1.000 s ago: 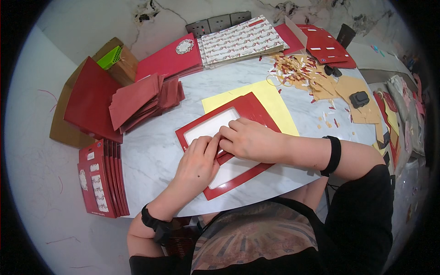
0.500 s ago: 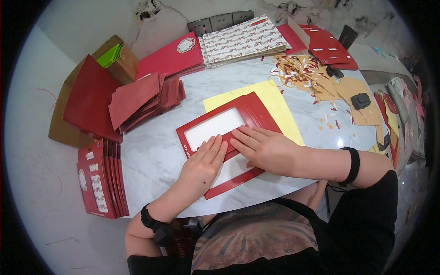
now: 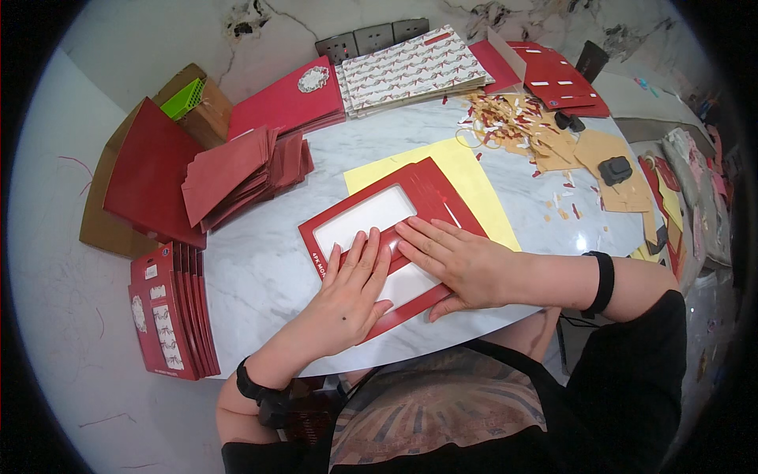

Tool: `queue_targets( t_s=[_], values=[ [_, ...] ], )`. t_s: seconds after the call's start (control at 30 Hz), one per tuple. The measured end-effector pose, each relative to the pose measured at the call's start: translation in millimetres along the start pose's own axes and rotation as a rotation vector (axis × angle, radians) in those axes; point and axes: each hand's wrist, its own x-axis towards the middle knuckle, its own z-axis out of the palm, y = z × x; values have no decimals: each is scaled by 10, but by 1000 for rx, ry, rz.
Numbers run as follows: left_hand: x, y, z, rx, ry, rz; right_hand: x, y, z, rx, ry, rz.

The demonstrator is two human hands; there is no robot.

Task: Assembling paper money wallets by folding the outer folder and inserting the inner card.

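A red card sleeve (image 3: 350,204) with two window cut-outs lies flat in front of me, tilted on the table. White shows through its windows. My left hand (image 3: 345,296) rests on its near left part, palm down, fingers stretched and slightly spread. On the middle strip and the right side lies my right hand (image 3: 458,265), also flat, its fingertips close to those of the left. Both hands press on the card and hold nothing. Under the sleeve's far right side, a yellow sheet (image 3: 485,193) sticks out.
Red envelopes (image 3: 237,174) are stacked at left, above finished red packs (image 3: 170,316) standing in a row. Behind are red folders (image 3: 276,99), patterned sheets (image 3: 414,71) and red cards (image 3: 557,79). Paper scraps (image 3: 513,126) and a black block (image 3: 614,170) lie at right.
My left hand has spread its fingers and thumb and shifted slightly toward me. The right thumb has moved outward along the sleeve's near edge. The whole view has shifted slightly.
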Motion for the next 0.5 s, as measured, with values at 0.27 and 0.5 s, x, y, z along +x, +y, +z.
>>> queue_targets(
  t_s=[0.27, 0.5],
  values=[
    [-13, 33, 17, -3, -26, -53, 38, 386, -226, 312, 30, 69],
    [-19, 44, 33, 11, -32, -67, 119, 831, -341, 655, 136, 832]
  ],
)
